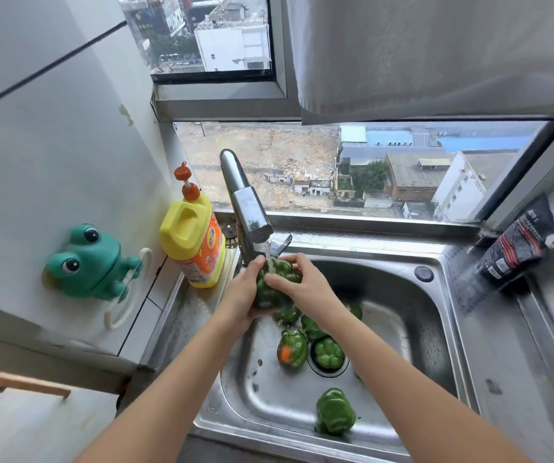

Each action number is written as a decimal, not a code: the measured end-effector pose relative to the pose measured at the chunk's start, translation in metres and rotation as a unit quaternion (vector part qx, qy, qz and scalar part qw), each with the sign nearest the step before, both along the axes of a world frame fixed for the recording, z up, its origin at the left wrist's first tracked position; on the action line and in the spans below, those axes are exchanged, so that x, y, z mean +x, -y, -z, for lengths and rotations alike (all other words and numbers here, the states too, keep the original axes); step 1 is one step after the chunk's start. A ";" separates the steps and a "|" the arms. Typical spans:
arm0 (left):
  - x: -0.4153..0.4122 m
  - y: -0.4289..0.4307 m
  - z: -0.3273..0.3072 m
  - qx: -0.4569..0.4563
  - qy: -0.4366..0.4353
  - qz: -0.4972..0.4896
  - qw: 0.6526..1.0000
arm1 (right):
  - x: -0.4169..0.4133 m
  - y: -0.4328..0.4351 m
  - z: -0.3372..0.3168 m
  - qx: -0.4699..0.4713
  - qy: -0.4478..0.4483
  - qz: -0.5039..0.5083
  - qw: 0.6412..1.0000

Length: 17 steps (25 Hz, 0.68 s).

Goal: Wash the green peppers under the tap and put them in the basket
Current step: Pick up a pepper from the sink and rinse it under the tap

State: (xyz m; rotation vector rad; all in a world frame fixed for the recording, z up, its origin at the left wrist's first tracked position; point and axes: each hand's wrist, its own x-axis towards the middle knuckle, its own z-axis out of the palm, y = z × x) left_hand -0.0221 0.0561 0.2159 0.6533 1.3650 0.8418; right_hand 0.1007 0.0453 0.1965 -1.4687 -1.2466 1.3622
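Water runs from the steel tap (pixel 247 208) onto a green pepper (pixel 270 287) held over the sink (pixel 386 295). My left hand (pixel 244 297) grips the pepper from the left and below. My right hand (pixel 299 279) wraps over its top and right side. Several more green peppers lie in the basin: one with an orange patch (pixel 291 348), one on the drain (pixel 328 353), one near the front (pixel 335 411), others partly hidden under my right arm (pixel 312 327). No basket is in view.
A yellow detergent bottle with an orange pump (pixel 194 238) stands left of the tap. A green frog holder (pixel 88 262) hangs on the left wall. A black pouch (pixel 516 245) lies on the right sink ledge. The window sill runs behind the sink.
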 end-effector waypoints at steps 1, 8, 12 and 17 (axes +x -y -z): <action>-0.001 0.000 -0.001 0.008 -0.010 0.018 1.000 | -0.002 0.001 0.002 0.010 0.007 0.009 1.000; -0.005 0.006 -0.001 0.059 -0.068 0.076 0.993 | 0.013 0.005 0.011 -0.048 -0.158 -0.044 0.985; -0.009 0.002 -0.005 0.063 -0.079 0.089 0.991 | 0.023 0.004 0.010 -0.059 -0.271 -0.120 0.953; -0.005 0.001 -0.012 -0.022 -0.031 0.043 0.998 | 0.026 0.001 -0.006 -0.112 -0.255 -0.154 0.948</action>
